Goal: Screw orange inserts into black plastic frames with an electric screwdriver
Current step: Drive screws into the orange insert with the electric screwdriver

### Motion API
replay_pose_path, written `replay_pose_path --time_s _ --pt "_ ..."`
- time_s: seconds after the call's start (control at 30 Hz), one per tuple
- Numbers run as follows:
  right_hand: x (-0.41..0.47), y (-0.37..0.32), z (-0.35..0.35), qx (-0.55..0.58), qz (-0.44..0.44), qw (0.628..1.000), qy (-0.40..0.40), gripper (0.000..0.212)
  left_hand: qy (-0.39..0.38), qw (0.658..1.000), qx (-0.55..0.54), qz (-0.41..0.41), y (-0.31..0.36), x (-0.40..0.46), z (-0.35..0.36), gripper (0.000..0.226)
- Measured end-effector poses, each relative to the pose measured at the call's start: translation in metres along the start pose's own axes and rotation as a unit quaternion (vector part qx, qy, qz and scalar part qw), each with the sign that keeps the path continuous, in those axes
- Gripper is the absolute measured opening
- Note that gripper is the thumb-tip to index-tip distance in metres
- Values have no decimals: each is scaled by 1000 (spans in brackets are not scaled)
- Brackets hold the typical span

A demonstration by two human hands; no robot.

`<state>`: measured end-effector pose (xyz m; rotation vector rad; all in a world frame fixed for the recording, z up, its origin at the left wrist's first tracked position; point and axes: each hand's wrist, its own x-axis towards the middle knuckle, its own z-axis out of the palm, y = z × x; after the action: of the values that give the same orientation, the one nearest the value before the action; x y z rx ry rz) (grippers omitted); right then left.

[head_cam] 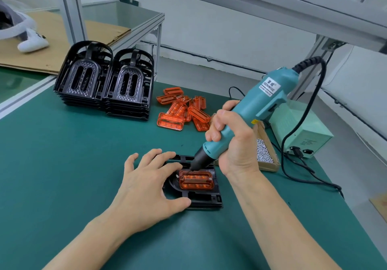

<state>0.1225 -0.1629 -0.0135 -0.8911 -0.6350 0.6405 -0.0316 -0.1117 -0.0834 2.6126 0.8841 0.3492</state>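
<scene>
While the left hand (149, 186) lies spread, fingers straight, pressing down on the left part of a black plastic frame (201, 201) on the green mat (62, 165), the right hand (232, 142) is wrapped tightly round the teal electric screwdriver (251, 110). The tool leans up to the right, and its dark tip meets the far edge of the orange insert (195, 179) seated in that frame, near the middle of the mat. A black cable (303, 110) loops from the tool's far end down to a pale green power box (301, 131) on the right. Just right of the right hand sits a cardboard box of small silver screws (265, 150). Farther off lies a loose pile of orange inserts (184, 108), and left of it two stacks of black frames (104, 87) stand side by side, touching.
</scene>
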Motion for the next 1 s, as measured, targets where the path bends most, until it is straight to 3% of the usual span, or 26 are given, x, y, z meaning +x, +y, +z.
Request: replay_pose_path --time_s 0.3,0.47,0.63,0.87,1.0 --pt "-2 -11 -1 -8 -29 1000 -7 19 25 999 12 35 10 8 2 80" --pt "6 -33 -20 -23 -49 995 81 21 28 997 44 65 4 2 8 62" --pt "10 -61 -53 -74 -48 981 172 27 74 991 62 93 1 4 14 59" --pt "-2 -106 -107 -231 49 939 249 22 62 992 66 88 2 5 12 67" --pt "-21 -116 -144 -369 141 881 260 42 53 992 79 88 2 4 10 70"
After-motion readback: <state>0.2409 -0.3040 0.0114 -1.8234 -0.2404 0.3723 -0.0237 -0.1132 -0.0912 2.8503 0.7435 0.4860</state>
